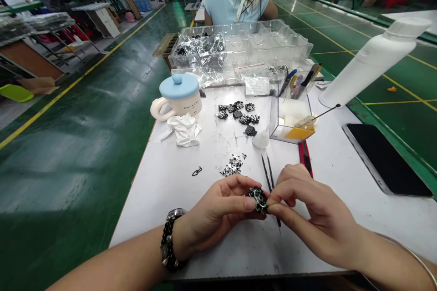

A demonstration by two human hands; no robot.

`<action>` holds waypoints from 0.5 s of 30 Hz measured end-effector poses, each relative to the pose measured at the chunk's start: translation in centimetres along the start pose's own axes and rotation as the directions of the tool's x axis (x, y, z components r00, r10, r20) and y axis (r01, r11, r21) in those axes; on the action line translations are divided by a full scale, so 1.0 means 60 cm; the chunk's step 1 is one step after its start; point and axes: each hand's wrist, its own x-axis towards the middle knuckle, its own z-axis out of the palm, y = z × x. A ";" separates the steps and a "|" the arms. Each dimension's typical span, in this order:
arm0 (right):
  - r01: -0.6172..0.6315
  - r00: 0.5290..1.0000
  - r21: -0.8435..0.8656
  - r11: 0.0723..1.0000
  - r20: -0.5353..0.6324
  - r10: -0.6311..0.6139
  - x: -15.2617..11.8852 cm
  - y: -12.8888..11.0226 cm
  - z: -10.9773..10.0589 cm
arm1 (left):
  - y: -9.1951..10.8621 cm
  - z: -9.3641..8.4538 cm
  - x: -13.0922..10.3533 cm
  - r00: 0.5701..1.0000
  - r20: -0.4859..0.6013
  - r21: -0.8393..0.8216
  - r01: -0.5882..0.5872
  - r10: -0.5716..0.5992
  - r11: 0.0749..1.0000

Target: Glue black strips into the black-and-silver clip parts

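Head view: over the near tabletop [164, 177], the left hand [218, 211] pinches a black-and-silver component [257, 199], the right hand [317, 218] pinching its right edge (seemingly fine adjustment); the next move calls for steadiness.

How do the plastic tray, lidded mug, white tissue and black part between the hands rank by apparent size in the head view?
1. Plastic tray
2. Lidded mug
3. White tissue
4. Black part, partly hidden, but looking clearly smallest
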 end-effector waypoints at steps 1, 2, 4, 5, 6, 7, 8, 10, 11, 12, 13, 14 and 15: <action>0.000 1.000 0.004 1.000 -0.001 0.000 0.001 0.001 0.000 | 0.000 0.000 0.001 1.000 -0.003 -0.006 -0.004 0.004 1.000; 0.003 1.000 0.006 1.000 -0.003 -0.003 0.001 0.002 0.000 | 0.000 0.000 0.001 1.000 -0.007 -0.015 -0.009 0.009 1.000; 0.013 1.000 0.005 1.000 -0.011 -0.013 0.002 0.004 -0.001 | 0.000 0.000 0.003 1.000 -0.017 -0.038 -0.015 0.014 0.999; 0.021 1.000 0.002 1.000 -0.016 -0.021 0.003 0.004 -0.001 | 0.000 0.000 0.003 1.000 -0.021 -0.047 -0.016 0.015 0.999; 0.030 0.999 -0.002 1.000 -0.024 -0.030 0.003 0.005 0.000 | 0.001 0.000 0.003 1.000 -0.026 -0.054 -0.016 0.014 0.998; 0.038 0.999 -0.009 0.999 -0.035 -0.038 0.003 0.005 0.000 | 0.001 0.000 0.003 0.999 -0.031 -0.059 -0.016 0.014 0.998; 0.049 0.998 -0.019 0.999 -0.050 -0.050 0.002 0.005 0.000 | 0.001 0.000 0.003 0.999 -0.035 -0.064 -0.014 0.012 0.998; 0.078 0.994 -0.050 0.996 -0.078 -0.082 0.001 0.005 0.001 | 0.002 0.000 0.003 0.999 -0.038 -0.074 -0.013 0.010 0.997; 0.094 0.991 -0.069 0.993 -0.090 -0.100 0.001 0.005 0.002 | 0.002 0.000 0.003 0.999 -0.039 -0.079 -0.011 0.007 0.997; 0.111 0.988 -0.088 0.990 -0.102 -0.120 0.001 0.004 0.003 | 0.002 0.000 0.002 0.999 -0.039 -0.084 -0.009 0.006 0.996; 0.127 0.984 -0.106 0.986 -0.109 -0.139 0.002 0.004 0.003 | 0.002 -0.001 0.002 0.999 -0.037 -0.087 -0.008 0.005 0.996; 0.140 0.981 -0.120 0.983 -0.115 -0.154 0.003 0.004 0.003 | 0.002 -0.001 0.002 0.999 -0.036 -0.091 -0.008 0.005 0.996; 0.149 0.979 -0.128 0.980 -0.122 -0.165 0.004 0.004 0.004 | 0.001 -0.001 0.002 0.999 -0.035 -0.093 -0.008 0.004 0.996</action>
